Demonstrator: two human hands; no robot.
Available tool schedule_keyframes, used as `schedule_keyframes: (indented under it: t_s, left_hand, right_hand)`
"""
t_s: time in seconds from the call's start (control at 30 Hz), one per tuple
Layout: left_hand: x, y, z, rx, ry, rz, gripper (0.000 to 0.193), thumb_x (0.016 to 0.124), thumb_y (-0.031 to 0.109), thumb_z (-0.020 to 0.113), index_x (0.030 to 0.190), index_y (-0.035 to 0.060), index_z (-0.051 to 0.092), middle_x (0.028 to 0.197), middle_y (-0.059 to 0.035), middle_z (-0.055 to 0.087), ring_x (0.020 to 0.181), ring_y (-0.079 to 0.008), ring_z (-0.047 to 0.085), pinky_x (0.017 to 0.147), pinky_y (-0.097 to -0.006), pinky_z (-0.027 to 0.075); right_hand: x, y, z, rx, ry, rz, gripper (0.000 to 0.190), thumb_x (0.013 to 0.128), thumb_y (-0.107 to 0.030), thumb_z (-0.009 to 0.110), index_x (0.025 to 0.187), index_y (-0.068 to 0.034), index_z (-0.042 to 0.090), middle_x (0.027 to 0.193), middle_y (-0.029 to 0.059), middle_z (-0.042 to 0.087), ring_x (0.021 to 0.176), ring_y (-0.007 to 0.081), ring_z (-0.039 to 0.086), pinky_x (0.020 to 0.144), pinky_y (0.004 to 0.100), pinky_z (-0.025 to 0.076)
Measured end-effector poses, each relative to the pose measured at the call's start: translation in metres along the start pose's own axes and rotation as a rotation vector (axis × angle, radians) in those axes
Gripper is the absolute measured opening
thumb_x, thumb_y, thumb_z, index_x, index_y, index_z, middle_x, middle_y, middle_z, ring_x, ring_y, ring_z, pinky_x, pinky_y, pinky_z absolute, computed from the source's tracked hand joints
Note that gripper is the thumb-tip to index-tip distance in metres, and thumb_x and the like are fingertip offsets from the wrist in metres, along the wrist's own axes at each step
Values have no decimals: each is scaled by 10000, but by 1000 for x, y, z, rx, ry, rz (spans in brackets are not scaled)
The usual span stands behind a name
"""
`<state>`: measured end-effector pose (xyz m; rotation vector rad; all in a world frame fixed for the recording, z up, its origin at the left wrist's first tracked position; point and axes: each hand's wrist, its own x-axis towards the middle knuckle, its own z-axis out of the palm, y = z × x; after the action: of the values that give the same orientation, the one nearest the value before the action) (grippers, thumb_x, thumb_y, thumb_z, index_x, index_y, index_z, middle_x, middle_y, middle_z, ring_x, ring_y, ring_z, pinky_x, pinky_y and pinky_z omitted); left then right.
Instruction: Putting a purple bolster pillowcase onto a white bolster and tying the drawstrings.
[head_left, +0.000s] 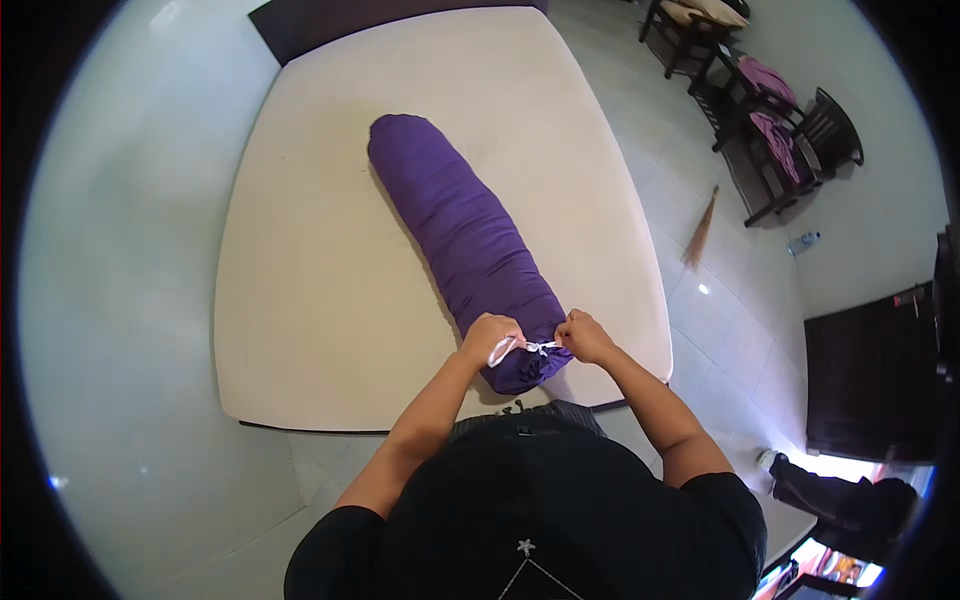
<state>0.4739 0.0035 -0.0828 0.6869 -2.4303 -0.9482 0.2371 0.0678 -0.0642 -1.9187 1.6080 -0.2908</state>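
Observation:
A long purple bolster (472, 225) lies slantwise on a bare cream mattress (315, 285), its near end close to my body. White cord (538, 347) is knotted at the gathered fabric of that near end. My left hand (491, 337) grips the cord on the left of the knot, and a loose loop hangs below the fingers. On the other side, my right hand (583, 336) pinches the cord close to the knot. The stretch between both hands looks taut. Dark puckered cloth shows just below the knot.
A dark headboard (397, 30) stands at the far end. On the tiled floor to the right lie a broom (701, 232) and a plastic bottle (804, 243). Dark wooden chairs (829, 131) with pink cloth (776, 142) line the wall. Lower right is a dark door (870, 382).

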Motion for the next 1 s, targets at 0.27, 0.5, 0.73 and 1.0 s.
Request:
schedule_keyframes:
  t_s: [0.27, 0.5, 0.73, 1.0]
  left_hand:
    - [12, -2, 43, -8, -231, -94, 160, 751, 164, 673, 907, 131, 681, 808, -29, 660, 796, -201, 634, 738, -343, 449]
    - [-2, -24, 17, -671, 96, -545, 407, 856, 69, 606, 1254, 50, 525, 1078, -93, 628, 922, -158, 606, 877, -276, 456]
    - [-48, -29, -14, -751, 461, -855, 381, 916, 171, 580, 1277, 66, 518, 1146, -74, 607, 996, -141, 575, 885, -276, 446]
    - [-78, -55, -49, -954, 665, -1103, 680, 888, 510, 547, 1403, 115, 342, 1354, -85, 445, 1218, -245, 437, 974, -467, 373]
  right_hand:
    - [-35, 41, 39, -116, -15, 361, 148, 823, -230, 596, 819, -117, 691, 922, 151, 593, 963, 316, 574, 782, 429, 484]
    - [-4, 17, 38, 96, 110, 510, 316, 859, -355, 601, 1036, -100, 659, 1101, 175, 608, 1055, 344, 568, 857, 438, 481]
    - [58, -38, 64, -149, 241, 703, 598, 762, -482, 684, 1191, -88, 550, 1136, 163, 617, 1081, 335, 582, 959, 440, 440]
    - [114, -101, -4, -250, 323, -335, 471, 649, -208, 724, 1095, -110, 611, 843, 43, 610, 858, 254, 612, 746, 413, 446]
